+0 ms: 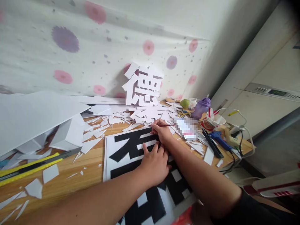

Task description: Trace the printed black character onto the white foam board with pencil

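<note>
A white sheet bearing large black character shapes lies on the wooden table in front of me. My left hand rests on it, fingers spread, over the black shapes. Just beyond, near the sheet's far edge, my right hand pinches a thin, dark red pencil-like stick, its shaft pointing right. The stick's working end is hidden by the fingers, and I cannot tell whether it touches the sheet. Behind the hands, a white cut-out character leans against the flower-patterned wall covering.
White scraps litter the table. A large white board and a yellow-and-black cutter lie left. On the right are a pixelated rectangle, purple bottle, white cup, blue glue gun and cables.
</note>
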### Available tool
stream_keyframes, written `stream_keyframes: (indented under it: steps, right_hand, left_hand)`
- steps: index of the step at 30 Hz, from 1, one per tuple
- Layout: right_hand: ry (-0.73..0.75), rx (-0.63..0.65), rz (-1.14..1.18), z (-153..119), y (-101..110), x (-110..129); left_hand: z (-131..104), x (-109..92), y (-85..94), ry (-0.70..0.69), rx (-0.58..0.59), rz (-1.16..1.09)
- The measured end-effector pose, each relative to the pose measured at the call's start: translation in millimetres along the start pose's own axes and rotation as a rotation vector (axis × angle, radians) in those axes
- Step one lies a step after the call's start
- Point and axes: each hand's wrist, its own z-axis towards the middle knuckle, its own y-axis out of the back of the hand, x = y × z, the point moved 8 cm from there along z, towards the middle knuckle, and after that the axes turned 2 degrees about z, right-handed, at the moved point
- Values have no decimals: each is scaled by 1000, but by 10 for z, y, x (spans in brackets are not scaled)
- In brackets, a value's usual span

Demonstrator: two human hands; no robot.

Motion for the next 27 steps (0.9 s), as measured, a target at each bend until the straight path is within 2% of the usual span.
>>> stream_keyframes:
  steps: [5, 9, 11, 15, 18, 23, 25, 27]
  right_hand:
    - [16, 53, 23, -3, 61, -124]
    - [16, 90, 0, -23, 44, -134]
    - [21, 94, -5, -42, 22, -120]
    - [30, 105, -12, -62, -23, -98]
    - [31, 116, -26, -55, -44, -99]
    - [31, 81, -56, -47, -70, -61]
    - [30, 86, -61, -87, -175, -24]
    - [19, 124, -61, -159, -374, -8]
  left_hand:
    - [2, 49, 108, 68, -27, -11]
    - [-46, 211, 162, 119, -11, 25]
    - [-137, 387, 177, 140, 15, 63]
    - [-445, 874, 220, 254, 53, 164]
    - [-632, 1091, 236, 298, 69, 217]
    - [-671, 1115, 207, 307, 69, 258]
    - [-650, 1100, 192, 303, 62, 265]
    - [-638, 1094, 183, 297, 53, 268]
